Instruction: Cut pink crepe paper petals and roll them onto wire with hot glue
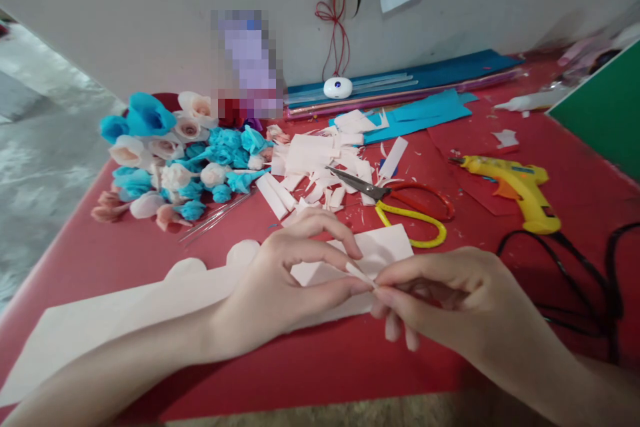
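Note:
Between my two hands is a small narrow piece of pale pink paper [359, 273]. My left hand [295, 273] pinches it from the left with thumb and index finger, the other fingers arched above. From the right, my right hand [445, 293] grips its other end between thumb and index finger. Below the hands lies a long pale paper sheet [125, 307], partly covered by my left hand and forearm. Just beyond are scissors [385, 192] with one red and one yellow handle, resting by a heap of cut pale paper pieces [310, 157].
Blue, white and pink paper flowers [175, 153] crowd the back left of the red table [320, 373]. A yellow glue gun [520, 187] with a black cord [580, 267] lies at the right. Blue paper [425, 117] is at the back, near a green board [605, 113].

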Demonstrator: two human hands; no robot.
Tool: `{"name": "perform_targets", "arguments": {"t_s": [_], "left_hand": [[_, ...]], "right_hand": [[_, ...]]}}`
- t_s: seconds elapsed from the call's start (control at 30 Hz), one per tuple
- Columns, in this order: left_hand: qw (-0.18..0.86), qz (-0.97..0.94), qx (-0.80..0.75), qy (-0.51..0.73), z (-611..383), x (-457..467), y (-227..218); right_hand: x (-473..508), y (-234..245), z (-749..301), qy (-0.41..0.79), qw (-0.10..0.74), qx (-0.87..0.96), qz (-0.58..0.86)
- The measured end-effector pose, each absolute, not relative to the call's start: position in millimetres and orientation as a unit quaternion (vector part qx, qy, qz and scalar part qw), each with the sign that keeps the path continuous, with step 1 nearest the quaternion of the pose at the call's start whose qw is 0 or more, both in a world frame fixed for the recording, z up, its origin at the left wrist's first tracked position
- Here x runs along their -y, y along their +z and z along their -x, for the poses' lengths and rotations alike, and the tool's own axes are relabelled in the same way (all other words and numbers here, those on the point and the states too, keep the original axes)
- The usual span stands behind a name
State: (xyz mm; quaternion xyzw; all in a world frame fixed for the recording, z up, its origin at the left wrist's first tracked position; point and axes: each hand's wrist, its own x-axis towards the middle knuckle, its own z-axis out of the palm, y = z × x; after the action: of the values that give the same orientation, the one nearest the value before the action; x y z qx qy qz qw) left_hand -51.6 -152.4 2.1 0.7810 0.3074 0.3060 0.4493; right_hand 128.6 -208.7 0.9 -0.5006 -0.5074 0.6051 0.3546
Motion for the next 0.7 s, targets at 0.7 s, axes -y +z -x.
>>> {"name": "perform_targets", "arguments": {"t_s": [0.7], "left_hand": [[0.501,-0.758,-0.302,0.289,51.3,154.2,-2.2]], "right_hand": [[213.8,0.8,-125.3,0.55,0.378,0.527,0.526]]}}
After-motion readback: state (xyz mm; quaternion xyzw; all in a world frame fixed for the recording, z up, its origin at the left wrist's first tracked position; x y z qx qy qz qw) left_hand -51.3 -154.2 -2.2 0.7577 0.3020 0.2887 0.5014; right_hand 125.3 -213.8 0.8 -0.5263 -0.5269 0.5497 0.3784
